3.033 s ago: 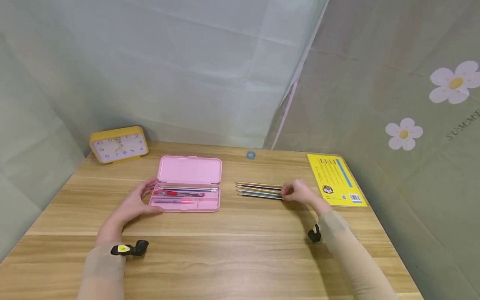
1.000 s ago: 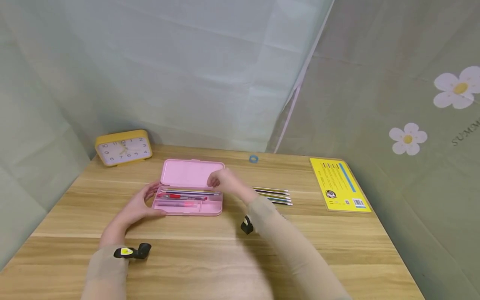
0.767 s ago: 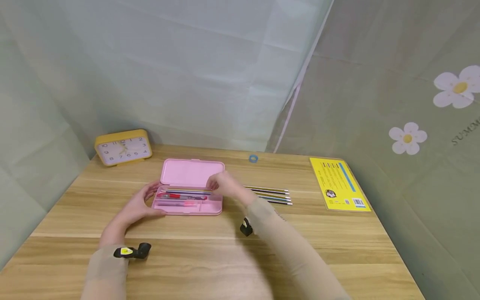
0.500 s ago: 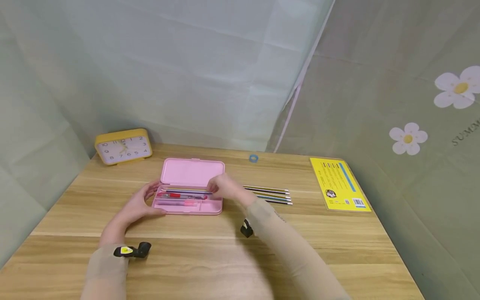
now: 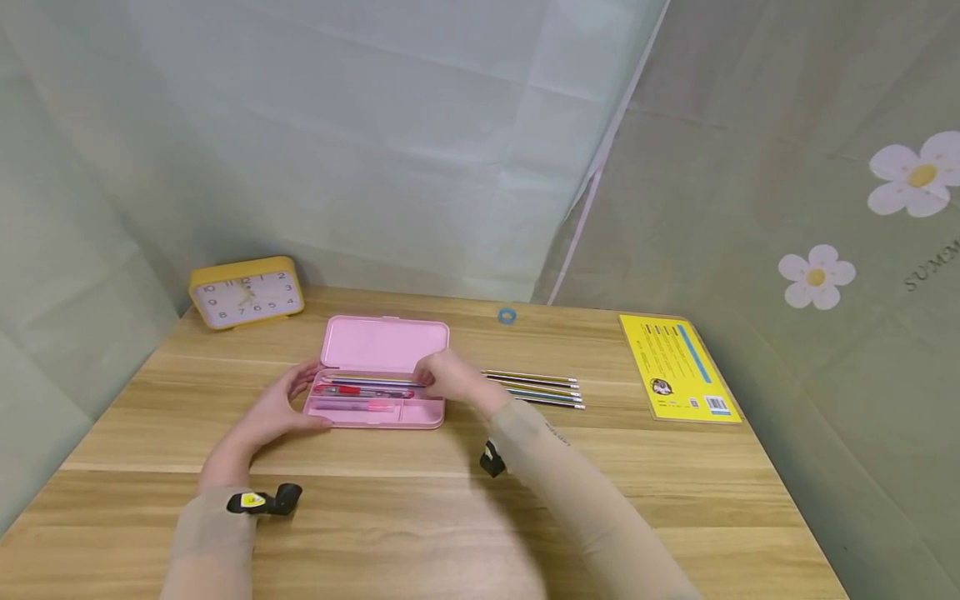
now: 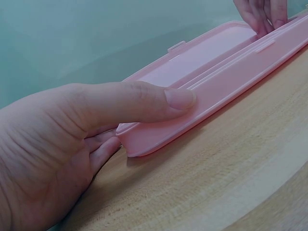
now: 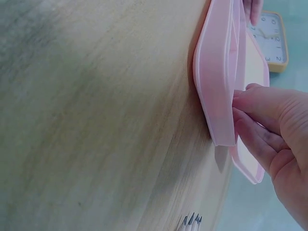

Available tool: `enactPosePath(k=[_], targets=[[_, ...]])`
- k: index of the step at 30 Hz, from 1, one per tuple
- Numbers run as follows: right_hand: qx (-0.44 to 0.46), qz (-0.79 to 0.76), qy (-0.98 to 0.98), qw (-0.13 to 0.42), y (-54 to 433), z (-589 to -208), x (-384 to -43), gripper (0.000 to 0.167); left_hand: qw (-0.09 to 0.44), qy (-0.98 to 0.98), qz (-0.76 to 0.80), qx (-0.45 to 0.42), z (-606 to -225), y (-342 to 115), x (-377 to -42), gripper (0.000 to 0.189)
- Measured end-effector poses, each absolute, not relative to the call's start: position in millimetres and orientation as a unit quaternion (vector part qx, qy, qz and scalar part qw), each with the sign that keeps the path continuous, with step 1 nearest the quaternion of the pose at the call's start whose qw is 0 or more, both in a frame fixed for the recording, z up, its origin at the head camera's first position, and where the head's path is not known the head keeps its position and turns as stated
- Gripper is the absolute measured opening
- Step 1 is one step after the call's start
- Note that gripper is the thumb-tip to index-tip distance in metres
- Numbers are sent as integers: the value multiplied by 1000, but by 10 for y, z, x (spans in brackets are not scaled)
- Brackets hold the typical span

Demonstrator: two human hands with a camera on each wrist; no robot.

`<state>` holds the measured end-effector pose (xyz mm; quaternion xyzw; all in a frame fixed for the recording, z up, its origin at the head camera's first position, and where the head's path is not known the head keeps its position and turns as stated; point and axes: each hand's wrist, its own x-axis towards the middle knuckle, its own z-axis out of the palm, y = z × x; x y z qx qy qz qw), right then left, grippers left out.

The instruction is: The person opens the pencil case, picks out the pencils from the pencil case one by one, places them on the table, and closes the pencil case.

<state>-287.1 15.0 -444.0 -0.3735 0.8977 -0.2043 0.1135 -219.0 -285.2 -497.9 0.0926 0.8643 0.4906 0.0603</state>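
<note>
Yellow clock point(image 5: 247, 298): standing, 10 o'clock of the pink pencil case point(image 5: 422, 414)
Left hand point(image 5: 273, 412): gripping the case's 9 o'clock end, thumb on near wall, fingers bent round the end
Pink pencil case: left of centre, lid point(image 5: 386, 343) open toward 12; pencils point(image 5: 375, 380) and red pen point(image 5: 348, 390) in back compartment
Right hand point(image 5: 450, 375): at 3 o'clock end, fingers curled, tips inside; cannot tell if pinching anything
Blue ring point(image 5: 507, 316): 2 o'clock of case
Loose pencils point(image 5: 532, 388): row, 3 o'clock
Yellow booklet point(image 5: 675, 358): flat, far 3 o'clock
</note>
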Motion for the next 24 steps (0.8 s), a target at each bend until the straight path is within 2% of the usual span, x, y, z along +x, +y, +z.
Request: enactPosePath(k=[11, 24], targets=[[-360, -196, 905, 115, 114, -4464, -2861, 17, 63, 865, 490, 93, -4967, -2867, -2175, 114], [-346, -176, 917, 91, 67, -4504, -2853, 19, 64, 864, 491, 93, -4985, -2865, -2182, 115]])
